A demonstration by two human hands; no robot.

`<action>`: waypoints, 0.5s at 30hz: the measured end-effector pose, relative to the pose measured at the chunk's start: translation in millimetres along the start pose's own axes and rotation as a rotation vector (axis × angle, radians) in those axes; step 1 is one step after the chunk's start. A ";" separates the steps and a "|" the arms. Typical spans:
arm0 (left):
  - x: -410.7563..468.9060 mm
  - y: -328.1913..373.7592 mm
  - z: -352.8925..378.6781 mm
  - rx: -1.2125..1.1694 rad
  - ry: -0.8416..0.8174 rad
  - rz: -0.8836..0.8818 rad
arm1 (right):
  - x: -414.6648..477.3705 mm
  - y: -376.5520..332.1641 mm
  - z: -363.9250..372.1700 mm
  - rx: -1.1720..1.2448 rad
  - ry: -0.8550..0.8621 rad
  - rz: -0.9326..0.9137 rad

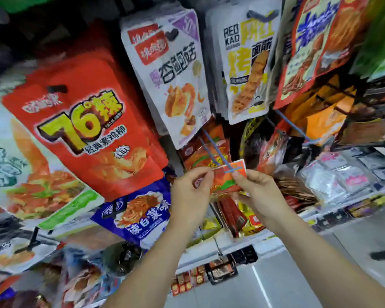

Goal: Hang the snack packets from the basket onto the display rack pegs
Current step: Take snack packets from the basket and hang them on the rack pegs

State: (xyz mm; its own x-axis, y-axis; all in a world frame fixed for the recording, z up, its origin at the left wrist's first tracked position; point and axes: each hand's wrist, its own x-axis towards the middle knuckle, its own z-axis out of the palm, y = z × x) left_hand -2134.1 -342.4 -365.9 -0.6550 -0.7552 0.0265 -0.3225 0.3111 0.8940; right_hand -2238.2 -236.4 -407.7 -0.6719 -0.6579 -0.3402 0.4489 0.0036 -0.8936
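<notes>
A small orange-red snack packet point(225, 177) is held up at the tip of a blue double-wire peg point(216, 150). My left hand point(190, 194) pinches its left top corner. My right hand point(257, 192) pinches its right top edge. The peg's front crossbar lies across the packet's top. More of the same orange packets point(206, 152) hang further back on that peg. The basket is not in view.
Hanging around are a big red packet point(87, 130), a white packet point(173, 78), a yellow-white packet point(247, 70) and a blue packet point(136, 214). Another blue peg point(295, 127) juts out to the right. A white shelf edge point(242, 243) and grey floor lie below.
</notes>
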 end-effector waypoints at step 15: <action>7.7 -1.6 7.3 -0.054 0.074 0.095 | 10.5 -6.8 -0.7 0.027 0.016 -0.112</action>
State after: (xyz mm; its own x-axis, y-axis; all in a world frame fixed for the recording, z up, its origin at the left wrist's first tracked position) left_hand -2143.6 -344.4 -370.5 -0.6281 -0.7648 0.1432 -0.2229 0.3532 0.9086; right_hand -2248.8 -242.8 -405.3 -0.7282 -0.6408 -0.2431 0.3859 -0.0902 -0.9181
